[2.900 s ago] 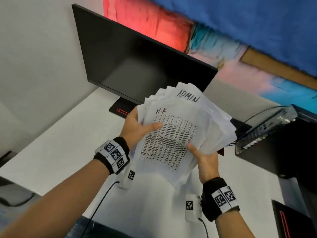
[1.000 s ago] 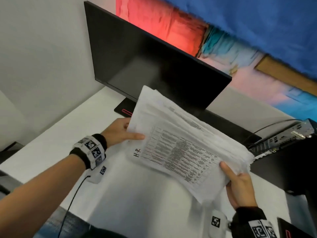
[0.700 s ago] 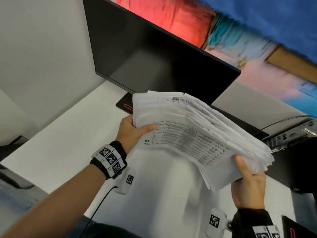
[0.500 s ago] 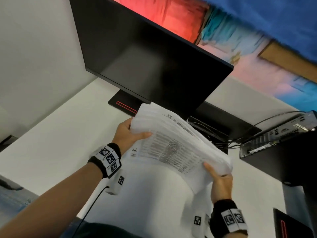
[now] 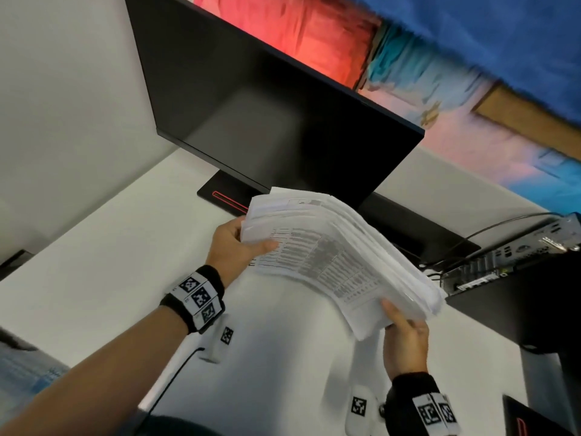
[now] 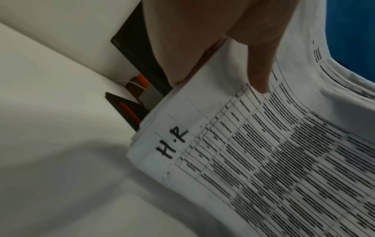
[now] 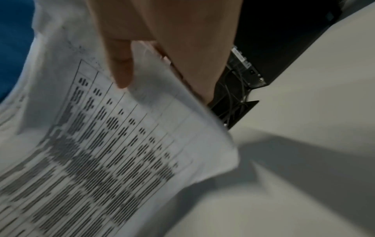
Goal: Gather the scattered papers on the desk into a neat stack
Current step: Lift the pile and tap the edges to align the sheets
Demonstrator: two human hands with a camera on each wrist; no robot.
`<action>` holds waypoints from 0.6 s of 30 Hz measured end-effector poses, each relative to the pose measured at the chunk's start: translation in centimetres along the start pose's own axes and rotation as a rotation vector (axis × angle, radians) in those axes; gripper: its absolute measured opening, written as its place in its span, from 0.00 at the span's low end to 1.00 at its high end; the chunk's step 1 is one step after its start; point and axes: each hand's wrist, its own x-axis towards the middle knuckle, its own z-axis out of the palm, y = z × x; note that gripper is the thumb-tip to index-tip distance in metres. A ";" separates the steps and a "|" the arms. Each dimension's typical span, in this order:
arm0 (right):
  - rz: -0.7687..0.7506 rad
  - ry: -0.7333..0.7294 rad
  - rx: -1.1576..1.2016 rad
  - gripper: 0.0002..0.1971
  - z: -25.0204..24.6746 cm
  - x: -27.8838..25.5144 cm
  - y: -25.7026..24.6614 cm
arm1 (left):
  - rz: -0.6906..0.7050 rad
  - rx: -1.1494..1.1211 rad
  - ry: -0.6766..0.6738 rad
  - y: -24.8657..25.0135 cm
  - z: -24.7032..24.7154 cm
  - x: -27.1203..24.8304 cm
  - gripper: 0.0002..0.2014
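Observation:
A thick stack of printed papers [image 5: 333, 259] hangs in the air above the white desk [image 5: 103, 262], sagging between both hands. My left hand [image 5: 234, 247] grips its left end, thumb on the top sheet, which is marked "H.R" [image 6: 172, 142]. My right hand [image 5: 405, 338] grips the lower right end, thumb [image 7: 121, 69] lying on the table print of the papers [image 7: 91, 152]. The edges of the sheets are fanned and uneven. The fingers under the stack are hidden.
A black monitor [image 5: 267, 114] on a black stand with a red stripe [image 5: 226, 199] stands right behind the papers. A black computer box with cables [image 5: 515, 265] sits at the right. A thin black cable [image 5: 169, 385] runs down from my left wrist.
The stack was turned from upright to lengthwise between my hands, then shifted up and down in front of the monitor. Both hands have kept hold of its ends throughout.

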 end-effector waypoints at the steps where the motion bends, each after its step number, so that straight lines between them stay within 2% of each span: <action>1: 0.042 -0.015 -0.031 0.21 -0.4 0.2 0.6 | -0.026 0.048 -0.032 -0.3 -0.8 0.1 0.23; 4: 0.119 0.008 -0.177 0.22 -1.1 0.8 2.5 | -0.161 0.089 -0.048 -1.9 -2.0 0.5 0.25; 8: 0.126 0.064 -0.203 0.28 0.8 0.7 2.9 | -0.213 0.063 0.006 -3.2 -0.4 0.1 0.20; 11: 0.044 0.055 -0.133 0.24 1.9 0.3 1.7 | -0.167 0.018 0.039 -2.8 0.5 0.0 0.16; 15: -0.031 0.035 -0.184 0.22 1.0 -0.1 0.9 | -0.007 0.045 0.009 -0.4 -0.1 0.1 0.17; 18: -0.078 0.024 -0.213 0.24 0.7 -0.2 0.8 | 0.034 0.037 0.035 1.6 0.1 0.2 0.14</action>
